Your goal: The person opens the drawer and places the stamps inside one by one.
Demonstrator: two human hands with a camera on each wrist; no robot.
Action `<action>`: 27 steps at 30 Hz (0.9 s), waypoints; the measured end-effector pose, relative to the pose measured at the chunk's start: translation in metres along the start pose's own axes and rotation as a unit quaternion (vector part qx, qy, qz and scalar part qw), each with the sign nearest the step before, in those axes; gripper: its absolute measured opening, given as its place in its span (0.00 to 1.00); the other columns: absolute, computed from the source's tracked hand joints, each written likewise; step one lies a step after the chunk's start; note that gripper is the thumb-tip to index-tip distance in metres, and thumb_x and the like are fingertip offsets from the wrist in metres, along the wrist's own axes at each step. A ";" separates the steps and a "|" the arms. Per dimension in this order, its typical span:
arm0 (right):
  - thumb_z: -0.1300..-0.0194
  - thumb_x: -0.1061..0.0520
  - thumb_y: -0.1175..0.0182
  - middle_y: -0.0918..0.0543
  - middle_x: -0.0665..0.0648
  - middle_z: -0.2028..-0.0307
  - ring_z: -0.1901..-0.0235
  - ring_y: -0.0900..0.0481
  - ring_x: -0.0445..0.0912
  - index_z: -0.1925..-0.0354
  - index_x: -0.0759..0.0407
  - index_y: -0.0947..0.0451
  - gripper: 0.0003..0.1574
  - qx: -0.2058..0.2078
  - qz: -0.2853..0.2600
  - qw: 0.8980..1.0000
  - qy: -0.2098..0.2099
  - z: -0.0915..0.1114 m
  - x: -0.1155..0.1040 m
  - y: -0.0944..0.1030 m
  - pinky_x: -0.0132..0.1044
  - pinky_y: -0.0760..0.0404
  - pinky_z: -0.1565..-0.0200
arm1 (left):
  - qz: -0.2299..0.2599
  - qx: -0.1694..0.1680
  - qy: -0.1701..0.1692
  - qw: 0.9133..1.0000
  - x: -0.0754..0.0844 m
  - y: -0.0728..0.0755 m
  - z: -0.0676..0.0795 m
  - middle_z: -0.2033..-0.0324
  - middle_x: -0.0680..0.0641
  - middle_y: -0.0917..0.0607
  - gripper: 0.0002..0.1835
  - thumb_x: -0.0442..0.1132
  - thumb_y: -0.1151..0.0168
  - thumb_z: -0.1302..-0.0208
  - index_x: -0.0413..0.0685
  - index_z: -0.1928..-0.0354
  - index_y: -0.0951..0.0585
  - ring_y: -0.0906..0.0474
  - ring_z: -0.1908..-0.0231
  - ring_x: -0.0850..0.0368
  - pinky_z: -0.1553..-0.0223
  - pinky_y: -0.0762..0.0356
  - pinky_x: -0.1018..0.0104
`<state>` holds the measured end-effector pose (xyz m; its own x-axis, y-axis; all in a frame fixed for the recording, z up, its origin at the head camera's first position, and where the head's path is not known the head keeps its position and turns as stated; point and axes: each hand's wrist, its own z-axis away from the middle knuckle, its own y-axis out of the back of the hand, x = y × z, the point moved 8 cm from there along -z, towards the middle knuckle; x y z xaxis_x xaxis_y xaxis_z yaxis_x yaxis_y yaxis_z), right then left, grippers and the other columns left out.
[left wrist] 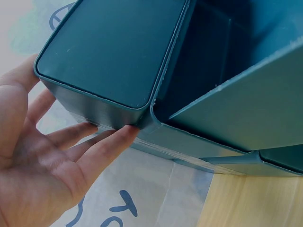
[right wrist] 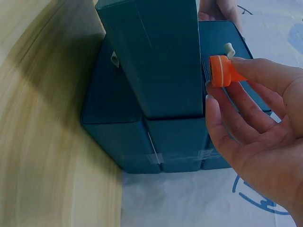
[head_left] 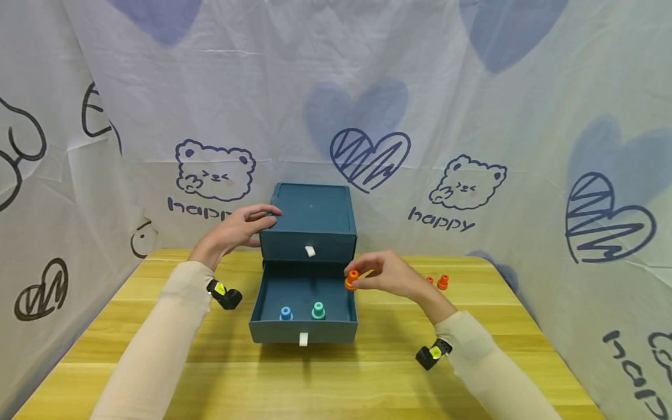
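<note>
A dark teal drawer cabinet [head_left: 315,213] stands on the table with its middle drawer [head_left: 304,331] pulled out. My left hand [head_left: 240,227] rests at the cabinet's upper left edge; in the left wrist view its extended fingertips [left wrist: 129,131] touch the side wall. Between thumb and fingers my right hand [head_left: 388,274] pinches a small orange stepped plastic piece [head_left: 352,280], narrow at the top and wide at the base, over the drawer's right wall. Inside the drawer, near its front, are a blue stepped piece [head_left: 286,314] and a green one [head_left: 318,311].
Beyond my right wrist, two orange-red pieces [head_left: 443,282] are on the wooden table [head_left: 220,373], one partly hidden by the arm. White pull tabs [head_left: 310,251] stick out from the drawer fronts. A printed cloth [head_left: 294,105] hangs behind and at the sides.
</note>
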<state>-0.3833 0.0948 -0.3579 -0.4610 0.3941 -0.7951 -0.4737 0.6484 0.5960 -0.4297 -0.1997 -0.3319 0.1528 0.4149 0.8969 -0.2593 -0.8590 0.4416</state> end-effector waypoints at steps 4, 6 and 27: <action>0.34 0.60 0.29 0.11 0.59 0.49 0.51 0.14 0.50 0.47 0.57 0.14 0.17 -0.017 0.007 1.000 -0.005 -0.005 -0.003 -0.005 0.42 0.11 0.46 | 0.004 0.002 0.002 1.000 -0.001 0.000 -0.001 0.19 0.42 0.44 0.26 0.53 0.46 0.21 0.53 0.27 0.30 0.41 0.23 0.35 0.31 0.29 0.33; 0.34 0.61 0.30 0.11 0.58 0.49 0.50 0.14 0.50 0.47 0.56 0.14 0.17 -0.026 0.013 1.000 -0.010 -0.007 -0.003 -0.008 0.41 0.11 0.46 | 0.004 0.001 0.002 1.000 -0.001 0.000 -0.001 0.19 0.42 0.44 0.26 0.53 0.46 0.21 0.53 0.27 0.30 0.41 0.23 0.35 0.31 0.29 0.33; 0.35 0.59 0.29 0.10 0.54 0.51 0.54 0.14 0.43 0.48 0.56 0.13 0.16 -0.123 0.094 0.988 0.003 -0.024 -0.013 -0.024 0.36 0.13 0.47 | -0.002 0.000 -0.003 1.000 -0.001 0.000 -0.001 0.19 0.41 0.44 0.26 0.53 0.46 0.21 0.53 0.27 0.30 0.42 0.22 0.35 0.31 0.30 0.32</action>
<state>-0.3835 0.0586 -0.3597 -0.5621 0.4879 -0.6678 -0.5466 0.3868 0.7427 -0.4312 -0.1996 -0.3326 0.1589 0.4159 0.8954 -0.2586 -0.8577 0.4443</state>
